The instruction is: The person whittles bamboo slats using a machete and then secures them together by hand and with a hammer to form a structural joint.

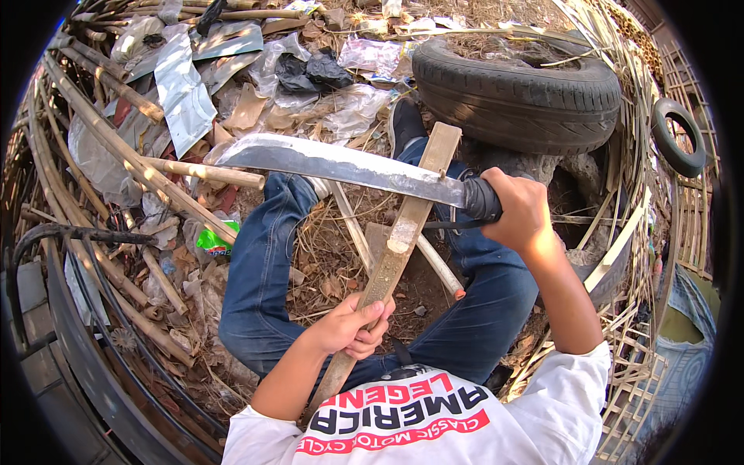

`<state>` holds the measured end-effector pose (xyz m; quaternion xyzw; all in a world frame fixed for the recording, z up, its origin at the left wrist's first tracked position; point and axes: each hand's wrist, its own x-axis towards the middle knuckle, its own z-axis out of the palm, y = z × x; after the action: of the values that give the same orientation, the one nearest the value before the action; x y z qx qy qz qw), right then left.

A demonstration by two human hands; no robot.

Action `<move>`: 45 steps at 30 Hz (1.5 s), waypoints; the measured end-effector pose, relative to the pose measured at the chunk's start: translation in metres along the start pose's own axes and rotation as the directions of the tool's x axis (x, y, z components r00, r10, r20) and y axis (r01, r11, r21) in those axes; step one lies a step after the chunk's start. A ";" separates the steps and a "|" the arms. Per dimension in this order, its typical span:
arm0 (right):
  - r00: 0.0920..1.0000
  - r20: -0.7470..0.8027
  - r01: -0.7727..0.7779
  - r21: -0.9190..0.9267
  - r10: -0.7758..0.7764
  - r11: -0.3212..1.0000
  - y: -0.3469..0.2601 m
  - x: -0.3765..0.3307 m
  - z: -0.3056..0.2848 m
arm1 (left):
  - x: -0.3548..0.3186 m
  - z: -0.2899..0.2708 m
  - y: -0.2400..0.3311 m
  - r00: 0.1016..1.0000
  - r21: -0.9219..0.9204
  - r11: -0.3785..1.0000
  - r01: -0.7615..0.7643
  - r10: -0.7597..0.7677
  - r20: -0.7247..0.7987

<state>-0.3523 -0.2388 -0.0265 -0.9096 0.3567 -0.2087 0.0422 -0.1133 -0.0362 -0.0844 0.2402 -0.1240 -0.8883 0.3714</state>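
My right hand (513, 208) is closed around the dark wrapped handle of a machete (333, 165). Its long grey blade points left and crosses over a flat wooden slat (403, 227); whether blade and wood touch I cannot tell. Lower down, the fingers of my left hand (349, 327) wrap round that slat. The slat slants from my lap up to the right, with a pale worn patch near its middle. Beneath it, between my legs, thin sticks (439, 265) lie on the dirt.
A large black tyre (519, 101) lies ahead to the right, and a smaller tyre (677, 137) leans beyond it. Bamboo poles (116, 139) pile up on the left. Plastic scraps (356, 108) litter the ground ahead. Split bamboo strips (632, 232) line the right side.
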 end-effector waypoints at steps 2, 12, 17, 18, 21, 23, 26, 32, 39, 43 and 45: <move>0.999 0.034 -0.005 -0.029 0.006 1.000 -0.016 -0.002 -0.003 | 0.004 -0.009 -0.004 0.999 0.064 0.998 -0.025 0.022 0.036; 0.999 -0.015 0.043 -0.049 -0.043 0.998 -0.014 -0.013 -0.002 | 0.005 -0.006 -0.001 0.999 0.128 0.991 0.026 -0.030 0.034; 0.995 -0.100 -0.007 -0.147 -0.008 0.989 0.039 0.003 0.002 | 0.008 0.001 0.016 0.996 0.093 0.995 0.021 -0.013 -0.090; 0.995 -0.098 -0.039 -0.125 0.027 0.991 0.033 0.001 0.010 | 0.016 -0.009 0.014 0.999 0.086 0.996 -0.008 0.013 -0.053; 0.999 0.026 0.030 -0.019 -0.030 0.999 0.002 -0.019 0.001 | 0.010 -0.009 -0.001 0.994 0.016 0.999 0.050 -0.051 0.096; 0.979 -0.061 0.197 0.014 -0.195 0.980 0.021 -0.008 0.001 | 0.011 -0.013 0.003 0.998 0.018 0.999 0.036 -0.037 0.058; 0.990 -0.096 -0.115 -0.151 0.102 0.982 0.051 -0.003 0.012 | 0.015 -0.010 0.015 0.997 -0.007 0.998 0.066 -0.066 -0.038; 0.988 -0.039 0.144 -0.061 -0.146 0.988 0.031 -0.009 0.000 | 0.018 -0.004 0.008 0.993 0.060 0.994 0.093 -0.097 0.069; 0.838 -0.321 -0.502 -0.140 0.441 0.853 0.068 -0.008 -0.030 | -0.013 -0.029 0.006 1.000 0.008 1.000 -0.014 0.014 0.022; 0.860 -0.143 -0.421 0.344 0.490 0.839 0.020 -0.037 -0.010 | 0.004 -0.029 0.015 0.995 -0.024 0.999 0.030 -0.027 0.096; 0.925 -0.058 -0.331 0.363 0.376 0.871 -0.018 -0.038 -0.002 | 0.008 -0.030 0.012 0.989 -0.025 0.999 0.043 -0.039 0.146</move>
<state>-0.3670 -0.2003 -0.0344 -0.7920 0.4768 -0.3141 0.2163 -0.0951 -0.0515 -0.1076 0.1723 -0.1331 -0.9125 0.3462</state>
